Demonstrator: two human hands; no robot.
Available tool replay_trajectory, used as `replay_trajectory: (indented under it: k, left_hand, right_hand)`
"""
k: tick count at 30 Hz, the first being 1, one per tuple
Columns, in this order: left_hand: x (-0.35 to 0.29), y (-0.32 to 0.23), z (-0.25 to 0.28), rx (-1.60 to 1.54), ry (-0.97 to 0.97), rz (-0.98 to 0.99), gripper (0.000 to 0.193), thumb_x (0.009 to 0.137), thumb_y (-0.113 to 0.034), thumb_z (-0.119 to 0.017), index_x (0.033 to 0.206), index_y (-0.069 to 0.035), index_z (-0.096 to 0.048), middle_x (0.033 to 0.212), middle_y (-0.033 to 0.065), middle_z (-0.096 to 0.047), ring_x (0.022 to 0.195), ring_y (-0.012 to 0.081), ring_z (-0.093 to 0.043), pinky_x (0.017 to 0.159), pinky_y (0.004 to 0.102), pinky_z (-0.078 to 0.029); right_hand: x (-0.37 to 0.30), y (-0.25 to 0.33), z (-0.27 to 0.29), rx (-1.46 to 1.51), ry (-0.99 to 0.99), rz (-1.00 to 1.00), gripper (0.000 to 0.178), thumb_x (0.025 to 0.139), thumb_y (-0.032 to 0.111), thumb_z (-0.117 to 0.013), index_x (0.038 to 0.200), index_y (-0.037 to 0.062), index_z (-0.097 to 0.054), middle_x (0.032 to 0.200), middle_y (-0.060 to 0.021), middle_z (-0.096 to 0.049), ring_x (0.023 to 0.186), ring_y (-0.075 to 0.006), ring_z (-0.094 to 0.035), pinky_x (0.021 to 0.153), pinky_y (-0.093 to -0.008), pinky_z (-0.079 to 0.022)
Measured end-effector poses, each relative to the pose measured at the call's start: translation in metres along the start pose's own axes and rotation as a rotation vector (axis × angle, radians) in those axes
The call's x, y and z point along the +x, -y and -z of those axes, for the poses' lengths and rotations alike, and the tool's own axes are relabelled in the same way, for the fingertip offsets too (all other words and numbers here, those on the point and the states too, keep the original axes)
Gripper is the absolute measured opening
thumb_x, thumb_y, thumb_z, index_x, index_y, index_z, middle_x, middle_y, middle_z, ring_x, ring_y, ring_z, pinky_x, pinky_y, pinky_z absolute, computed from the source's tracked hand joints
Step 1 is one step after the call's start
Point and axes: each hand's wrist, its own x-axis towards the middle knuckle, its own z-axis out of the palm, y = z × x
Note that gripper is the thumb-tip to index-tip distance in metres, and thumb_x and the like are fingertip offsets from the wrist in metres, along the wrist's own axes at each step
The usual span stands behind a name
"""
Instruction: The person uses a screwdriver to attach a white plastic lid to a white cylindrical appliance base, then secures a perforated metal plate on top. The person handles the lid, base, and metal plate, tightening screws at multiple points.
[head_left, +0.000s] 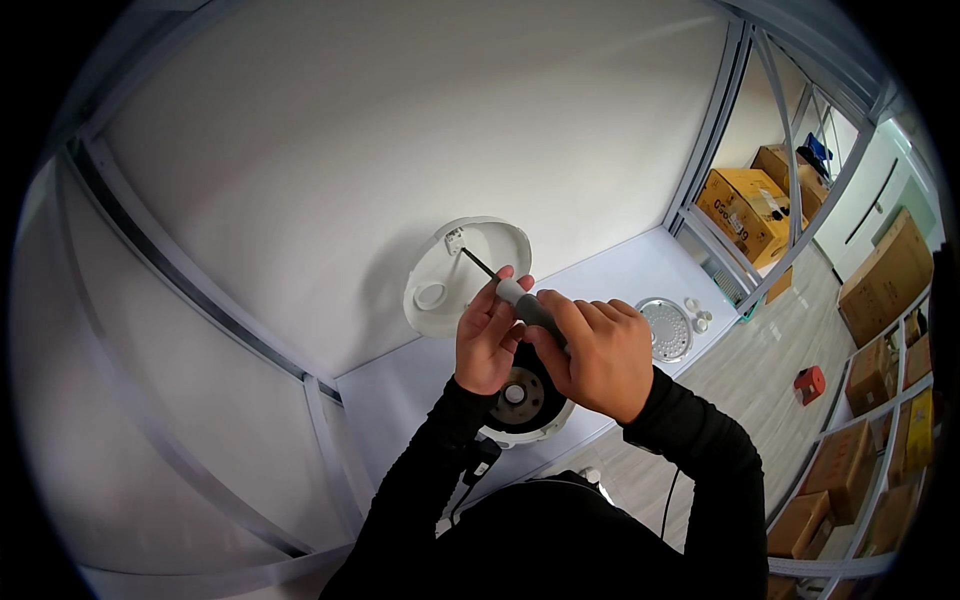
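Observation:
A screwdriver (pixel 535 312) with a grey handle and a dark shaft slants up and left in front of me. My right hand (pixel 603 350) wraps round its handle. The fingers of my left hand (pixel 485 345) close on the light collar at the front of the handle. The tip reaches a small white block (pixel 456 242) inside a round white cover (pixel 470 275), which stands tilted against the wall; whether it touches the block I cannot tell. Below my hands, partly hidden by them, lies a round white housing with a dark inside and a grey metal disc (pixel 515 394).
A perforated silver disc (pixel 665 331) and several small white round pieces (pixel 702 318) lie on the right of the white table (pixel 390 390). Near my left forearm is a black device with a cable (pixel 482 462). Metal frame posts, cardboard boxes (pixel 750 215) and a shelf stand to the right.

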Motion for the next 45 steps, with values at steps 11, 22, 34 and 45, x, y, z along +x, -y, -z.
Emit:
replay_trajectory:
  k: [11,22,34,45]
  left_hand:
    - [0.01,0.017,0.033,-0.089,0.156,-0.007,0.037,0.11,-0.027,-0.051,0.138,-0.003,-0.053,0.108,0.0047,-0.065,0.097,0.0145,-0.064,0.085,0.0318,-0.054]
    - [0.008,0.013,0.028,0.123,0.005,-0.029,0.041,0.107,-0.027,-0.058,0.141,-0.005,-0.051,0.101,0.0,-0.061,0.084,0.0082,-0.057,0.074,0.0255,-0.049]
    - [-0.003,0.011,0.048,0.377,-0.286,-0.156,0.061,0.103,-0.019,-0.06,0.155,-0.006,-0.032,0.127,0.0105,-0.053,0.086,0.0117,-0.056,0.073,0.0279,-0.048]
    - [-0.029,0.022,0.024,0.947,-0.193,-0.228,0.025,0.095,-0.007,-0.069,0.119,-0.001,-0.064,0.089,-0.0005,-0.064,0.073,0.0065,-0.055,0.068,0.0225,-0.044]
  right_hand:
    - [0.011,0.01,0.011,-0.077,-0.01,0.099,0.047,0.074,0.017,-0.08,0.115,0.0025,-0.063,0.073,-0.0047,-0.06,0.06,-0.0249,-0.059,0.057,-0.0355,-0.046]
    - [0.005,0.012,0.006,0.006,0.062,-0.05,0.038,0.082,0.02,-0.079,0.112,0.0029,-0.066,0.072,-0.0056,-0.066,0.06,-0.0244,-0.065,0.056,-0.0347,-0.048]
    - [-0.041,-0.039,-0.004,0.241,-0.155,-0.036,0.036,0.082,0.019,-0.077,0.11,-0.0017,-0.067,0.075,-0.0127,-0.067,0.059,-0.0303,-0.062,0.058,-0.0385,-0.048]
    - [-0.145,-0.132,-0.009,0.562,-0.491,-0.334,0.05,0.09,0.015,-0.068,0.132,-0.0101,-0.059,0.108,-0.019,-0.071,0.092,-0.0287,-0.069,0.087,-0.0388,-0.053]
